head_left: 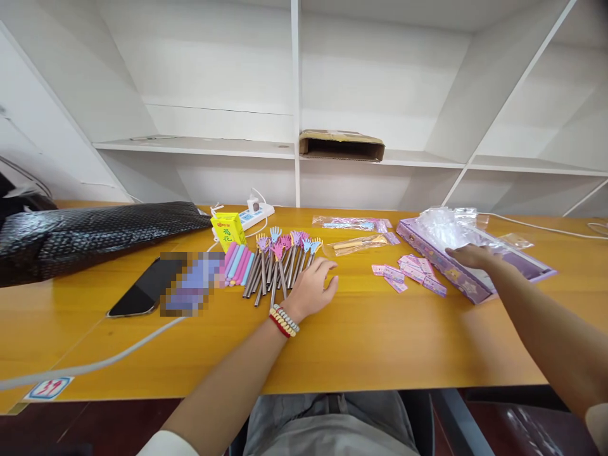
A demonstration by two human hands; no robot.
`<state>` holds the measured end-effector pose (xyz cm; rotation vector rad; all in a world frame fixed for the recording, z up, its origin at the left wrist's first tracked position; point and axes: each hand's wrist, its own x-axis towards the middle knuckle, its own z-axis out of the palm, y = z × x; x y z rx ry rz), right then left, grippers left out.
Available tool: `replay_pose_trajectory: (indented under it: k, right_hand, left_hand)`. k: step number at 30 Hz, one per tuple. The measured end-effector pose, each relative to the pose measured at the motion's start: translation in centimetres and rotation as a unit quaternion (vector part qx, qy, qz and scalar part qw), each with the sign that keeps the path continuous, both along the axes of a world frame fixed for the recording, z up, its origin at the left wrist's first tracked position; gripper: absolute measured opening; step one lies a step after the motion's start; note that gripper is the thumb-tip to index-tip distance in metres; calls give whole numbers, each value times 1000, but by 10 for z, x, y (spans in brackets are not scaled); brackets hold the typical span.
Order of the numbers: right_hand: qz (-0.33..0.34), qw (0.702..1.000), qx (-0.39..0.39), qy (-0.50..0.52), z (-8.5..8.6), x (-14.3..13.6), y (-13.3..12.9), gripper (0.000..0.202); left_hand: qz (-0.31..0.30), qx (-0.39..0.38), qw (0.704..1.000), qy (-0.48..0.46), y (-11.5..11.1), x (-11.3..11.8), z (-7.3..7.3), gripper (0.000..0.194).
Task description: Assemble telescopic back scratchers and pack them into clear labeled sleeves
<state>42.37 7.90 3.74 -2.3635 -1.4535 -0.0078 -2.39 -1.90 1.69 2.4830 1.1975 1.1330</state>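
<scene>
My left hand (313, 288) is open over the table, fingers apart and nothing in it, with a beaded bracelet on the wrist. Just left of it lies a pile of back scratchers (278, 249) with metal rods and pink, blue, purple and yellow hand-shaped heads. Pastel pink, blue and purple handle tubes (238, 265) are stacked beside them. My right hand (470, 256) reaches over a purple patterned box lid or tray (444, 269), at the clear plastic bags (439, 227) heaped in it. Its visible digits are stretched out; the others are partly hidden.
Small purple printed cards (413, 269) lie between my hands. Behind them are bagged back scratchers (363, 244). Left stand a yellow carton (228, 229), a power strip (256, 216), a phone (147, 288) and a black wrapped bundle (104, 234). A cardboard box (342, 136) sits on the shelf.
</scene>
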Motion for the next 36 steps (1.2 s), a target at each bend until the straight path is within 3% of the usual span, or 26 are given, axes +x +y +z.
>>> replay_pose_trajectory:
  k: [2,4,6,8,9,13,15,18,22,24,28,31,33,36]
  right_hand:
    - [1,996,-62,-68,10,-15,6,25]
    - [38,988,-19,-147,19,-42,13,29]
    - [145,973,12,-178,22,-78,20,32]
    - [307,929,-8,-208,17,-118,26,32]
    - [355,906,-25,-228,12,-138,29,36]
    - [451,841,-83,-287,-10,-199,43,48]
    - [461,828,-118,-296,-17,-216,51,46]
    - [444,831,-137,-307,-19,-226,60,35]
    - [437,834,-106,-319,-14,-214,58,27]
    - [440,836,-50,-324,-11,-204,50,23]
    - [447,837,134,-285,-4,-195,21,22]
    - [472,819,235,-226,-1,-206,-9,22]
    - [492,804,277,-184,-3,-220,-28,20]
    - [507,792,314,-131,-12,-243,-50,19]
  left_hand:
    - [0,0,1000,3,0,0,0,23]
    - [-2,-3,1000,7,0,1,0,22]
    - [-7,-10,1000,11,0,1,-1,21]
    - [-15,-19,1000,17,1,0,-2,20]
    - [-19,-22,999,19,1,-1,-2,19]
    - [-21,-27,999,19,3,-6,-3,18]
    - [-16,-26,999,14,4,-7,-3,18]
    - [-12,-23,1000,5,5,-8,-4,17]
    - [-11,-18,1000,-3,6,-8,-5,17]
    - [-7,-12,1000,-22,7,-8,-6,17]
    - [17,-42,993,-110,10,-4,-6,18]
    - [16,-165,964,-206,12,1,-6,26]
    - [-35,-282,926,-251,12,5,-6,32]
    - [-133,-411,868,-244,9,9,-7,36]
